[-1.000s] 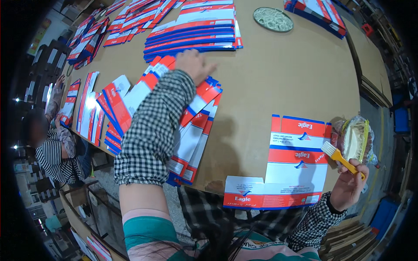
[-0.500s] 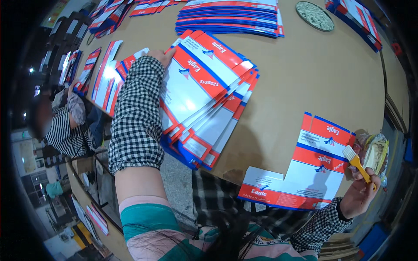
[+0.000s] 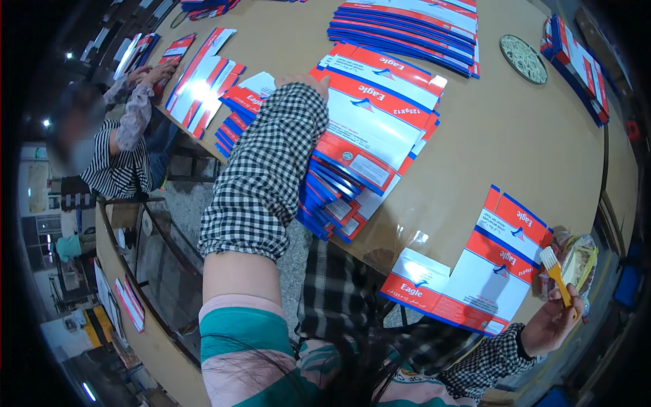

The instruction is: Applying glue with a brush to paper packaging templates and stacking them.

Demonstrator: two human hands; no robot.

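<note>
My left hand [image 3: 304, 83] is at the far left corner of a pile of flat, unfolded cartons, red, white and blue. Its fingers close on the edge of the top flat carton [image 3: 373, 122], which lies askew over the fanned ones below; the fingertips are partly hidden. In my right hand [image 3: 550, 324] is a brush [image 3: 558, 281] with a yellow handle and pale bristles, held upright at the right table edge. Beside it another flat carton [image 3: 475, 271] lies singly at the near edge. A plastic-lined container [image 3: 575, 261] with pale yellowish contents stands just behind the brush.
A tall stack of flat cartons [image 3: 407, 34] lies at the back, and another stack [image 3: 576, 68] at the far right. Between them is a round patterned disc [image 3: 523, 59]. More cartons [image 3: 203, 85] spread to the left, where another person [image 3: 119, 149] handles some.
My left hand has moved away and rightward, and the top carton has turned and shifted across the pile. The right hand still holds the brush. The other person's hands have come onto the cartons.
</note>
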